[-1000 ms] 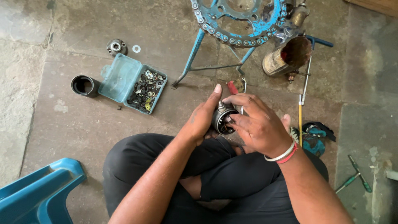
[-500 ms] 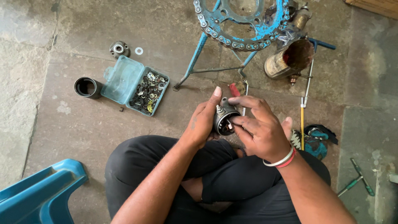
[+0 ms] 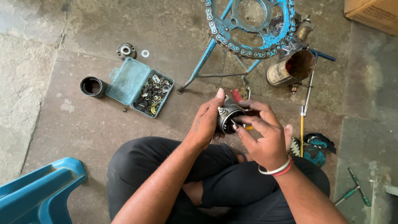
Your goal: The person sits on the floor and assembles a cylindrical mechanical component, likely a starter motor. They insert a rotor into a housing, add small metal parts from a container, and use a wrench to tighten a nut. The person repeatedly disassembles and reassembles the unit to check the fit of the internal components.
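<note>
I sit cross-legged on a stone floor. My left hand (image 3: pixel 206 122) grips a small round metal housing (image 3: pixel 228 117) from its left side, with the open end facing me. My right hand (image 3: pixel 265 135) is at the housing's right, fingertips reaching into or onto its open mouth. A white and a red band circle my right wrist. What the fingertips touch inside is hidden.
An open teal box (image 3: pixel 133 85) holds several small washers and clips. A black ring (image 3: pixel 92 86), a bearing part (image 3: pixel 126 50) and a washer (image 3: pixel 145 53) lie nearby. A blue stand with a chain sprocket (image 3: pixel 248 25), a rusty cylinder (image 3: pixel 290 68), screwdrivers (image 3: pixel 352 191), a rag (image 3: pixel 315 147) and a blue stool (image 3: pixel 37 193) surround me.
Both hands have stayed together on the housing. My right fingers have shifted slightly over its open end.
</note>
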